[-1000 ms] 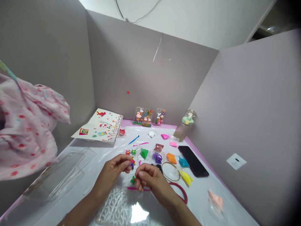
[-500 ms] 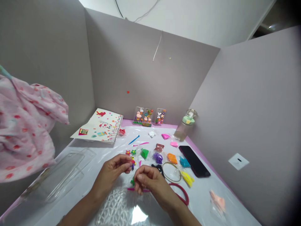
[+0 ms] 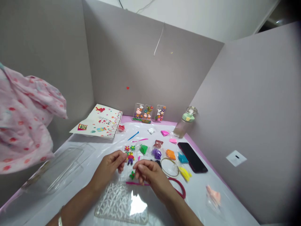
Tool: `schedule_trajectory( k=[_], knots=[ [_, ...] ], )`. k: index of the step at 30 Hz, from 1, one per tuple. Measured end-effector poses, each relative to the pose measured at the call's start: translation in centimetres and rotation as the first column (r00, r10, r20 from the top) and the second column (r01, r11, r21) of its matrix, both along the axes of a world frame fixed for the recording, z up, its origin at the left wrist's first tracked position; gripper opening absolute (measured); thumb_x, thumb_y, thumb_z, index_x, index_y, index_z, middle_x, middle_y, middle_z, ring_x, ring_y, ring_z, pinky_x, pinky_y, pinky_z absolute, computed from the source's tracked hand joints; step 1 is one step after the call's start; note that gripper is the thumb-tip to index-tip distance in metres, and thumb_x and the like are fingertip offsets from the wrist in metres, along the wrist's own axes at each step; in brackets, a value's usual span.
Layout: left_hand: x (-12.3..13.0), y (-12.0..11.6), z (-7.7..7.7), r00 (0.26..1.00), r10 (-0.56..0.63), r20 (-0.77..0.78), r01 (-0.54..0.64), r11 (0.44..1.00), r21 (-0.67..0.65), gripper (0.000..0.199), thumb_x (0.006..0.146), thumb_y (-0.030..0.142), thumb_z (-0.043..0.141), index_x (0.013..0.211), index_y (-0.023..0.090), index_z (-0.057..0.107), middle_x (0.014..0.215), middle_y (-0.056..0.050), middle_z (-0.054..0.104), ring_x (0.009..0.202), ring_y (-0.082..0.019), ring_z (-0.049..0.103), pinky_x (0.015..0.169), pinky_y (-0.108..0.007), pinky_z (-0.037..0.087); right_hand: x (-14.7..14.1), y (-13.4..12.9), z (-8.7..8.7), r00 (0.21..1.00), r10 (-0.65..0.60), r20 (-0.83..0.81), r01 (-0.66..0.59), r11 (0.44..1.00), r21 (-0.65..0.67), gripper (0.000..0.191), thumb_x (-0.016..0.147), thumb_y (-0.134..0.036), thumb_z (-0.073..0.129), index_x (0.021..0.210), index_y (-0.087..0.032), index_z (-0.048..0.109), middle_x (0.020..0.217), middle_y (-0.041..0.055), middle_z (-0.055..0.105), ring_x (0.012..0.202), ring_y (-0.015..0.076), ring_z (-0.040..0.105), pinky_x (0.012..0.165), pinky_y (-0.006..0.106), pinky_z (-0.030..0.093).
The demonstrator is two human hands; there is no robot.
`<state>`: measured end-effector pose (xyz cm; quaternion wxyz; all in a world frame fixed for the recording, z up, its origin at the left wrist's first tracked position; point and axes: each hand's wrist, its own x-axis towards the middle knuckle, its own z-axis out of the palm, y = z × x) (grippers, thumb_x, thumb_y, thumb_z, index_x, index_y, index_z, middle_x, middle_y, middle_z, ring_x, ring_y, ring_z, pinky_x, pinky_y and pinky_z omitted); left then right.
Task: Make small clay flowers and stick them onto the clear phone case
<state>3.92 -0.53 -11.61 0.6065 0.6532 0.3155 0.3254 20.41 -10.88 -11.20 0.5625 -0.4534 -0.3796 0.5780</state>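
My left hand (image 3: 112, 164) is closed in a pinch just left of a small clay figure (image 3: 130, 158) with a red top and purple legs. Whatever its fingertips hold, if anything, is too small to make out. To its right hovers my right hand (image 3: 150, 174), thumb and forefinger pressed together, contents also unclear. Between the hands lies a clear phone case bearing the figure, a red clay flower (image 3: 127, 148), a green clay flower (image 3: 133, 147) and a green clay piece (image 3: 132, 175). A pink stick (image 3: 137, 183) lies partly under my right hand.
A textured clear case (image 3: 117, 204) lies in front. Several clay packets, like the purple one (image 3: 156, 153), spread behind. A phone (image 3: 192, 157), gold bangle (image 3: 169, 167), red ring (image 3: 180, 186) and bottle (image 3: 184, 124) stand rightward; clear cases (image 3: 63, 166) and a notebook (image 3: 101, 122) lie left.
My hands have drawn apart slightly, the left moving left, so the clay figure between them shows fully. The whole view has shifted a little upward.
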Motion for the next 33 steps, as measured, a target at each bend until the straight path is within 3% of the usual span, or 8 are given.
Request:
schedule_trajectory(
  k=[3,5,10,16,22,26,30,33],
  knots=[
    [0.0,0.0,0.3,0.997,-0.050,0.064,0.050,0.999,-0.008,0.020,0.082,0.039,0.070,0.085,0.019,0.069,0.073,0.000,0.064,0.072,-0.017,0.059,0.072,-0.028,0.046,0.1,0.1,0.3,0.996,-0.089,-0.018,0.089,0.996,-0.009,0.037,0.078,-0.048,0.079,0.093,-0.014,0.077,0.070,0.0005,0.065,0.054,0.0057,0.049,0.055,0.020,0.037],
    [0.0,0.0,0.4,0.995,-0.057,0.078,0.059,0.998,-0.023,0.016,0.080,0.034,0.072,0.087,0.020,0.071,0.078,-0.001,0.066,0.077,-0.017,0.061,0.076,-0.028,0.047,0.2,0.1,0.4,0.993,-0.108,-0.054,0.108,0.994,-0.005,0.036,0.079,-0.047,0.078,0.094,-0.014,0.077,0.076,0.0018,0.067,0.058,0.0062,0.051,0.059,0.020,0.040],
    [-0.1,-0.2,0.4,0.997,-0.069,0.039,0.069,0.997,-0.021,0.024,0.080,0.042,0.071,0.082,0.019,0.068,0.072,-0.001,0.066,0.070,-0.018,0.061,0.070,-0.029,0.048,0.1,0.1,0.3,0.992,-0.096,-0.080,0.094,0.995,-0.025,0.034,0.073,-0.040,0.084,0.094,-0.015,0.075,0.081,0.0031,0.071,0.062,0.0077,0.057,0.062,0.022,0.045],
    [-0.3,-0.3,0.7,0.994,-0.033,-0.100,0.037,0.999,0.032,0.042,0.087,0.054,0.059,0.064,0.019,0.060,0.050,0.004,0.049,0.051,-0.013,0.044,0.056,-0.026,0.038,0.1,0.1,0.3,0.994,-0.095,-0.048,0.094,0.995,-0.024,0.037,0.080,-0.049,0.076,0.086,-0.013,0.071,0.068,0.0013,0.067,0.054,0.0070,0.055,0.054,0.020,0.041],
    [-0.2,-0.1,0.6,0.997,-0.074,0.026,0.074,0.997,-0.008,0.023,0.078,0.041,0.071,0.085,0.019,0.068,0.072,-0.001,0.065,0.070,-0.017,0.059,0.069,-0.029,0.048,0.1,0.0,0.3,0.997,-0.074,-0.015,0.074,0.997,-0.022,0.034,0.078,-0.045,0.079,0.088,-0.014,0.070,0.069,0.0000,0.067,0.055,0.0070,0.054,0.056,0.020,0.041],
    [-0.3,0.4,0.4,0.999,-0.034,0.036,0.034,0.999,0.004,0.021,0.074,0.036,0.074,0.084,0.019,0.066,0.078,-0.002,0.067,0.074,-0.018,0.062,0.072,-0.030,0.048,0.1,0.0,0.1,0.998,-0.057,-0.012,0.057,0.998,-0.017,0.032,0.077,-0.043,0.080,0.089,-0.015,0.071,0.071,-0.0001,0.068,0.057,0.0073,0.055,0.057,0.021,0.042],
    [-0.6,0.7,0.4,0.998,-0.011,-0.057,0.015,0.998,0.064,0.024,0.080,0.043,0.068,0.078,0.019,0.065,0.068,0.001,0.062,0.063,-0.015,0.057,0.064,-0.027,0.044,0.0,0.0,0.1,0.999,-0.051,-0.013,0.051,0.998,-0.025,0.031,0.077,-0.043,0.080,0.088,-0.016,0.072,0.072,0.0003,0.068,0.058,0.0076,0.056,0.059,0.021,0.043],
    [-0.8,0.9,0.1,0.982,-0.034,-0.188,0.066,0.984,0.166,0.029,0.085,0.044,0.063,0.071,0.019,0.068,0.063,0.001,0.060,0.060,-0.016,0.052,0.060,-0.026,0.039,0.0,0.0,0.1,0.999,-0.052,-0.013,0.052,0.998,-0.035,0.031,0.077,-0.043,0.080,0.089,-0.016,0.072,0.072,0.0005,0.069,0.058,0.0075,0.056,0.060,0.021,0.043]
  ],
)
